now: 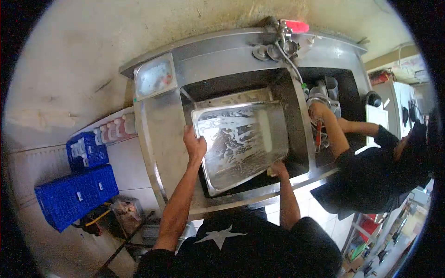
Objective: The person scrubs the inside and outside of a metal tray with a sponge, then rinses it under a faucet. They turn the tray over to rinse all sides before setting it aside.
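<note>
A large rectangular metal tray (241, 139), streaked with white suds, is held tilted over the left sink basin (299, 120). My left hand (194, 143) is closed round the tray's left edge. Near the tray's lower right corner, my right hand (278, 170) is closed on a small pale yellowish thing, too small to name. To the right, a co-worker's hands (320, 112) are at the second basin, among metal containers (331, 88).
A small metal pan (155, 77) with cloudy liquid rests on the counter's left end. Behind the basins stand a tap (282, 39) and metal lids (263, 53). Blue crates (79, 192) are on the floor at left. The co-worker (371, 171) stands close on the right.
</note>
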The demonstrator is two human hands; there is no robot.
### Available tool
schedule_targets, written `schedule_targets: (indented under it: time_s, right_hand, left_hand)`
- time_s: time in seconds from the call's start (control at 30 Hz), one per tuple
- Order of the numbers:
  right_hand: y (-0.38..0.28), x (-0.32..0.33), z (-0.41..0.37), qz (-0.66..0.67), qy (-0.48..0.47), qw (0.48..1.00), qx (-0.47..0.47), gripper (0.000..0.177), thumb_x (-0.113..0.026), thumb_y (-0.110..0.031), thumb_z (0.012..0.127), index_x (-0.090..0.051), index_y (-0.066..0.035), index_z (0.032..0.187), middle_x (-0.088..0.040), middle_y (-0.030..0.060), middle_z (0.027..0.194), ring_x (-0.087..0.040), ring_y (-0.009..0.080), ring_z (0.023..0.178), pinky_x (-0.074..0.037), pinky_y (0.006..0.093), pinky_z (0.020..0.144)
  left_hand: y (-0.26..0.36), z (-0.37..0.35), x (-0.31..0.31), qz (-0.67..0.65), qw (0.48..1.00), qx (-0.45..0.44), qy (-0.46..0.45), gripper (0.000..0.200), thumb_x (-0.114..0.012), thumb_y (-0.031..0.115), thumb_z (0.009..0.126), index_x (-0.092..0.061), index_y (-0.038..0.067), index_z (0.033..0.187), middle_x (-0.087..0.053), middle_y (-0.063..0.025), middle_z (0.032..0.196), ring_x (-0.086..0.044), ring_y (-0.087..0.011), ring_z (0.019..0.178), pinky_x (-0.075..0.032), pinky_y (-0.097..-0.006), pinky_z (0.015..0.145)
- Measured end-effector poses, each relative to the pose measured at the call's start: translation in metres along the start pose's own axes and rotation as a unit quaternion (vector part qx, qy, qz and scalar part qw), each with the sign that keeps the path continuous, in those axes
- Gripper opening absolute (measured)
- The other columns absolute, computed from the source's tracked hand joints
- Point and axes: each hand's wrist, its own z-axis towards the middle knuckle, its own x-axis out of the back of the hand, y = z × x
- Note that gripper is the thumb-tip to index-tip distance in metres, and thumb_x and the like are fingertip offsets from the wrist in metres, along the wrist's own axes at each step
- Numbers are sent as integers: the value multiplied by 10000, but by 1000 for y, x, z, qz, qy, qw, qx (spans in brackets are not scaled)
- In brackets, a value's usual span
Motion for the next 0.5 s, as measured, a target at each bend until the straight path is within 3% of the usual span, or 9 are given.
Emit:
schedule_targets:
  time_s: [0.07,0.1,0.13,0.2,0.27,0.33,0.37,0.43,0.5]
  right_hand:
    - [-15,43,-10,90,53,994,-33,260,-582,-250,794,-648,1,777,-649,215,872,-629,388,844,-504,450,712]
    - [-30,85,-26,184,124,973,-59,267,-573,-279,825,-612,-20,877,-628,206,825,-617,372,820,-492,446,696]
    - [-46,129,-42,276,199,938,-72,292,-564,-308,856,-576,-41,977,-608,198,777,-605,355,796,-480,443,680]
    - [-66,189,-41,404,245,860,-195,290,-554,-312,873,-568,-39,968,-606,206,800,-592,359,811,-466,447,699]
    - [-80,249,-41,347,349,858,-147,296,-528,-296,899,-564,-24,1012,-599,212,857,-574,362,855,-450,440,747]
    - [-88,290,-35,375,461,799,-90,288,-509,-262,917,-576,-27,1070,-599,196,921,-568,332,879,-443,413,805]
    - [-97,320,-40,414,450,789,-54,311,-503,-271,921,-573,-16,1085,-595,193,964,-561,324,915,-440,405,814]
    - [-117,377,-55,487,424,763,19,358,-493,-290,927,-566,6,1116,-585,187,1049,-548,310,988,-434,389,830]
    - [-127,395,-53,541,302,780,88,343,-490,-276,927,-576,-6,1120,-590,173,1058,-551,281,994,-423,372,851]
  left_hand:
    - [30,-10,14,-27,999,-45,11,352,-465,-92,608,-605,-18,923,-525,-179,927,-533,-364,899,-432,-407,781]
    - [48,-14,22,-37,998,-49,3,379,-467,-96,607,-615,-13,947,-527,-178,940,-536,-364,937,-433,-406,803]
    - [64,-20,28,-47,997,-54,-4,407,-469,-100,606,-624,-8,970,-528,-178,953,-539,-365,975,-434,-404,824]
    - [88,-38,29,-52,994,-89,17,364,-489,-74,608,-625,-23,942,-541,-155,956,-541,-348,1011,-425,-405,874]
    - [116,-50,36,-58,989,-136,18,376,-507,-79,606,-629,-38,960,-542,-147,972,-501,-353,1101,-371,-456,949]
    - [145,-55,51,-63,979,-195,-4,443,-525,-115,600,-635,-54,1025,-529,-153,999,-419,-378,1247,-273,-557,1047]
    - [148,-57,58,-35,971,-233,-42,368,-560,-119,619,-631,-95,979,-532,-145,1008,-409,-382,1252,-203,-622,1061]
    - [154,-56,72,-36,953,-291,-78,332,-576,-118,630,-634,-94,956,-536,-139,1032,-404,-387,1253,-198,-620,1068]
    - [163,-53,86,-41,934,-339,-100,221,-594,-112,650,-621,-95,869,-543,-120,1083,-403,-391,1248,-175,-618,1086]
